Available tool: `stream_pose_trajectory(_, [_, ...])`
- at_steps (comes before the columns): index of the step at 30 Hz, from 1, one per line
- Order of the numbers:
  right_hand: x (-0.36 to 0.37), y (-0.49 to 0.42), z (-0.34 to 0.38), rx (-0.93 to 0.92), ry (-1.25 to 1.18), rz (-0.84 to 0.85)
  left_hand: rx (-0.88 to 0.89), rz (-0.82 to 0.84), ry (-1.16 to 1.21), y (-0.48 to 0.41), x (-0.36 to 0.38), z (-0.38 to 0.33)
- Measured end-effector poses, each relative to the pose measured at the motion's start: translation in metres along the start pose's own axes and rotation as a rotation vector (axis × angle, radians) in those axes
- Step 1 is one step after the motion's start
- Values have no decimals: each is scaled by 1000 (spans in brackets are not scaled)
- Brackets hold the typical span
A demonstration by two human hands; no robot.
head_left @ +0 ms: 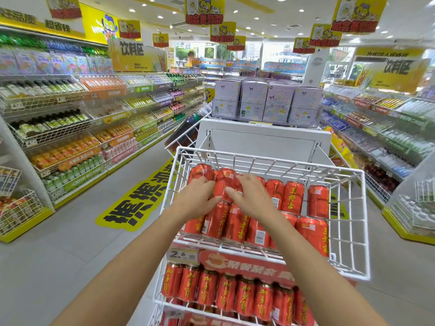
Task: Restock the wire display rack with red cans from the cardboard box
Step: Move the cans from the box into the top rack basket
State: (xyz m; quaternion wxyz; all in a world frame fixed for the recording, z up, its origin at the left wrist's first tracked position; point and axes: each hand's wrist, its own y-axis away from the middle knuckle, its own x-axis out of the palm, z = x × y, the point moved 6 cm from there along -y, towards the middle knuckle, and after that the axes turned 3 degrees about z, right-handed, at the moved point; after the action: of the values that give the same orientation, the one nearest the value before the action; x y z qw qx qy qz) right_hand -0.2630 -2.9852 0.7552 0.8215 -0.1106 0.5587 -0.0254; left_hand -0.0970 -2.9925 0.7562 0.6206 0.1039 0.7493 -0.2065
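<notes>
Wire display rack (350, 208) fills the foreground, its top basket tilted down toward me. The red cans (293, 198) lie on that slope in loose rows; the cardboard box is not in view. Main risk as I judge it: on a sloped wire floor any loosened can could roll forward and knock the front row against the low lip. Gaps show on the right side, so those rows have little to brace them. Left hand (200, 196) and right hand (251, 196) both wrap one can (223, 184) at the back left, fingers curled round its sides. It sits against its neighbours, so twisting or tugging it could drag them askew. My forearms cross over the front row, and a careless pull back could sweep those cans. Writing, big to small: hanging sign (131, 51) on the left reads 饮料区, and a second sign (395, 67) on the right reads the same. Yellow floor sticker (138, 203) carries heavy black characters, upside down from here, not legible to me. Purple cartons (277, 102) behind show a cartoon figure; text too small. Red banner (247, 264) on the basket front is blurred. Top cans read 王老吉 in yellow. Lower-tier cans (226, 292) appear to read 加多宝. Price tag (182, 255) reads 2.6.
</notes>
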Motion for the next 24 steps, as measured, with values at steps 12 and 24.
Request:
stream_pose_trajectory(12, [-42,146,9,-30,208,55,222,60,-266,99,-19,-75])
stream_pose_trajectory(24, [7,268,49,142,278,81,446,92,-125,213,40,-63])
